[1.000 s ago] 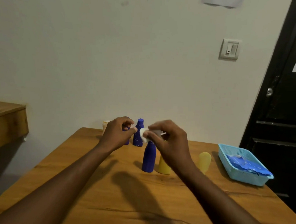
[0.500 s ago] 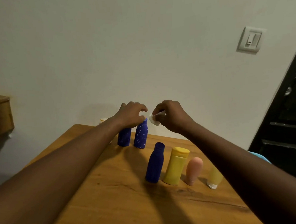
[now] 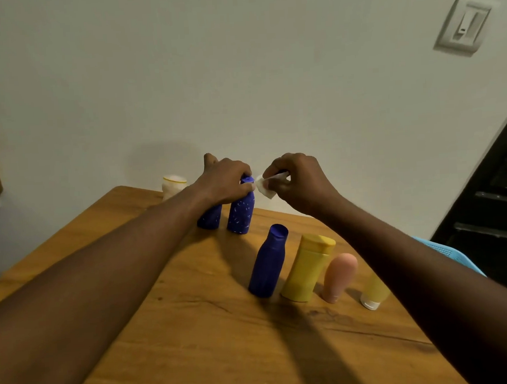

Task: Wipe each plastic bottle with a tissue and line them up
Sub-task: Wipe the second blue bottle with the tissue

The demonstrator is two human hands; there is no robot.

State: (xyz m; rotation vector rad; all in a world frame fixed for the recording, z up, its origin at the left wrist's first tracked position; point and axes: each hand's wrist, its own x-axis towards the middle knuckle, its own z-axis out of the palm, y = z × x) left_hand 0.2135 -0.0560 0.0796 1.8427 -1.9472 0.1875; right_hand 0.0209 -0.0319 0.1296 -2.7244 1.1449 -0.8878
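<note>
My left hand (image 3: 226, 184) grips the neck of a speckled blue bottle (image 3: 241, 213) that stands upright at the far side of the wooden table (image 3: 195, 329). A second blue bottle (image 3: 210, 218) stands just left of it, partly hidden by my wrist. My right hand (image 3: 297, 181) pinches a small white tissue (image 3: 265, 186) right beside the speckled bottle's cap. Nearer to me a row stands upright: a plain blue bottle (image 3: 269, 262), a yellow bottle (image 3: 309, 267), a pink bottle (image 3: 339, 277) and a yellow tube (image 3: 374, 292) on its white cap.
A cream bottle (image 3: 173, 185) stands at the table's far edge against the wall. A blue plastic basket (image 3: 449, 252) shows behind my right forearm at the table's right side. A dark door is at the right and a light switch (image 3: 463, 26) is on the wall.
My view has tilted and moved closer. My left hand has closed lower round the speckled bottle's neck, and the tissue in my right hand has come nearer its cap.
</note>
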